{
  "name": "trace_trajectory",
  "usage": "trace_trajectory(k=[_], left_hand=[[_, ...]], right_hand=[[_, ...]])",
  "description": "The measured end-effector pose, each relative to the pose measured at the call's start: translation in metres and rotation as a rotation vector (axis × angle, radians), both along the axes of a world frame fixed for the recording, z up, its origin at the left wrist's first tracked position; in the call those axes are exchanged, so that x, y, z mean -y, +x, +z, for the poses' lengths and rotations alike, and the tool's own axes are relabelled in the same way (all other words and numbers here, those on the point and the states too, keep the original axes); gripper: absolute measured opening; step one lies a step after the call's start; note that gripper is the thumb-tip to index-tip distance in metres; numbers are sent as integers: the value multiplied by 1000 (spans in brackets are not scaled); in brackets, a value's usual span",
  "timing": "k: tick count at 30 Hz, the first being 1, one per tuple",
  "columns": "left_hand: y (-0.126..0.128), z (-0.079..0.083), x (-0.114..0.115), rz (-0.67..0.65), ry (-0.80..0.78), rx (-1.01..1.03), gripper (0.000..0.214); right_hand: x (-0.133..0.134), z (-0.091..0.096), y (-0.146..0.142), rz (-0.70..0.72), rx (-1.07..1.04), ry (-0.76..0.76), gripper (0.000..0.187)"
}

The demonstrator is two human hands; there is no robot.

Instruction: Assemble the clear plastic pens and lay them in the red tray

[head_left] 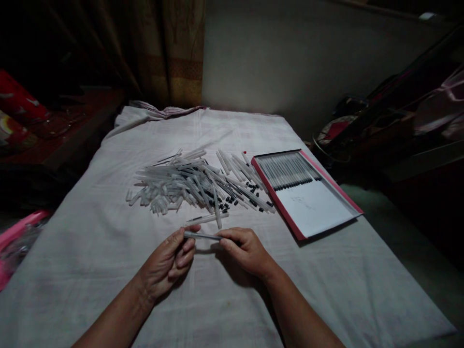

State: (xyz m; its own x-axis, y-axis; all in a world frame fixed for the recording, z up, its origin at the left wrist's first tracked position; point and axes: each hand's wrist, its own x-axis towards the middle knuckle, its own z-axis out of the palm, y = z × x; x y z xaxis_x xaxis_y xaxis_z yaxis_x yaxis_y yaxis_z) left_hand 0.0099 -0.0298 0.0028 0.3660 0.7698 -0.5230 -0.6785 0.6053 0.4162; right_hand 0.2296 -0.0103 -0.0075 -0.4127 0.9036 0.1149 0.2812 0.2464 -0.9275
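A slim pen [203, 236] is held level between my two hands, just above the cloth. My left hand [174, 258] is closed on its left end with thumb and fingers. The fingers of my right hand [246, 249] pinch the other end. Just beyond the hands lies a loose heap of pen parts [188, 179]: clear barrels, caps and thin dark refills. Small black plugs [230, 199] are scattered along the heap's right side. To the right, a shallow red-edged box [315, 208] contains a row of pens [288, 169] laid side by side.
A pale cloth [108, 270] covers the work surface. Dark wooden furniture with a red container [21, 99] stands at the left. A pink item [23, 227] shows by the left edge. Behind are a curtain [170, 48] and a plain wall [253, 58]; dim clutter fills the right side.
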Motion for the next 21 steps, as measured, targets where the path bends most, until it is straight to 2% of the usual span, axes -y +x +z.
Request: trace_trajectory(k=[5,8,11,13,16,19,21], left_hand=[[-2,1,-7,53,-38,106,28],[-5,4,-11,85,-27,142,33],[-7,7,-12,98,-23,132,36],[-7,8,-11,102,-30,126,35],[-7,7,-10,113,-41,124,31],[-7,5,-11,113,-47,119,28],[-7,4,-12,105,-53,114,27]], right_hand=[[0,9,-7,-66,84,19,21],[-6,15,5,-193,83,107,20],[-23,21,40,-457,49,218,23],[-41,24,75,-637,83,258,27],[-70,27,133,-866,216,238,31],[-94,26,171,-957,395,126,32],[-106,25,176,-946,493,93,33]])
